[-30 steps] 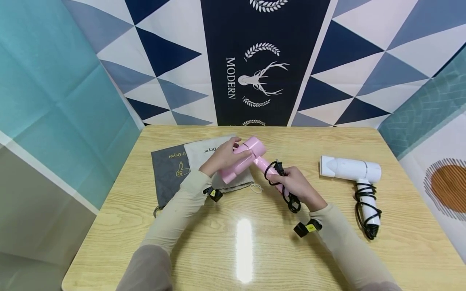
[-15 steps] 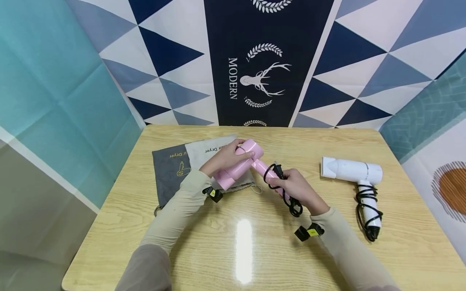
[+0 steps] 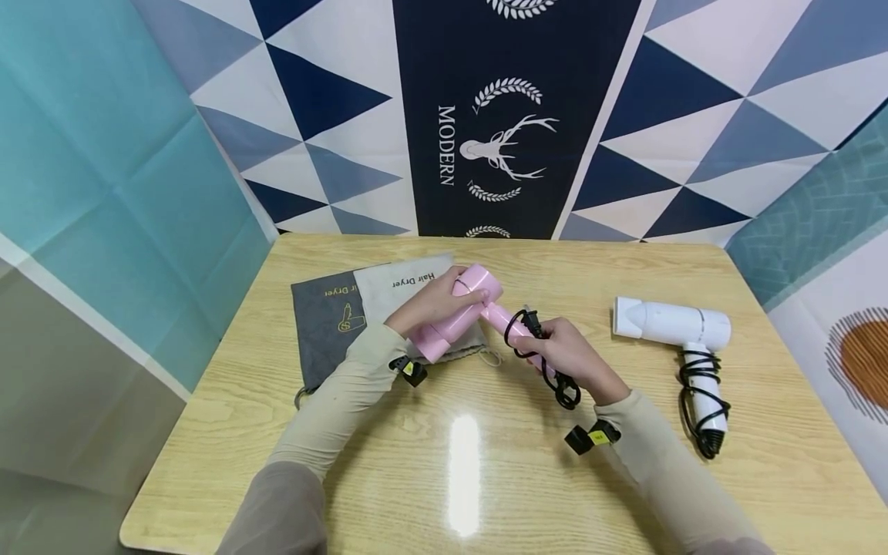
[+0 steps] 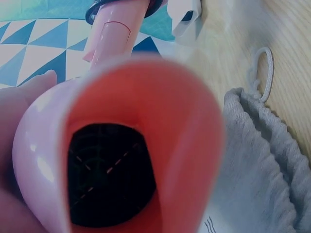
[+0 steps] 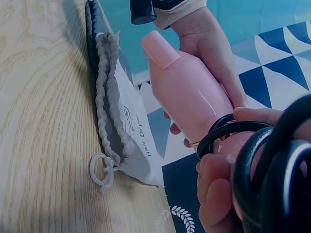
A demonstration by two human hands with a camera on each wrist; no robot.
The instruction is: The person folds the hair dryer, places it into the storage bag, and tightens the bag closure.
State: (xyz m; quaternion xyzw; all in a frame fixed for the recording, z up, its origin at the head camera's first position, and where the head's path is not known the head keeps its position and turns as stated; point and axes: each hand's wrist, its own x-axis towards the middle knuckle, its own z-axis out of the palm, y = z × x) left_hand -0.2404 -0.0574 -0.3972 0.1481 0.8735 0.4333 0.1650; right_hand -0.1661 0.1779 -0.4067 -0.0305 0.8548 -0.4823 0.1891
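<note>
Both hands hold a pink hair dryer [image 3: 458,324] above the light grey drawstring bag [image 3: 378,291]. My left hand [image 3: 435,299] grips its barrel, the thumb lying across it near the handle. My right hand [image 3: 570,356] grips the handle together with the black cord [image 3: 567,393] wound round it; the plug stands up above the fingers. In the left wrist view the flattened nozzle [image 4: 194,126] faces the camera, with a dark grille inside. The right wrist view shows left fingers beneath the barrel [image 5: 189,87] and the bag's mouth [image 5: 109,116] slightly parted.
A dark grey bag [image 3: 322,327] printed "Hair Dryer" lies flat, partly under the light one. On the right of the wooden table [image 3: 527,478] lies a white hair dryer [image 3: 666,322], its black cord wrapped round the handle. Patterned cloth [image 3: 347,92] hangs behind the table.
The pink hair dryer has tilted, its nozzle end shifting slightly down and left. Both hands keep their grip, and the last half second shows hardly any movement.
</note>
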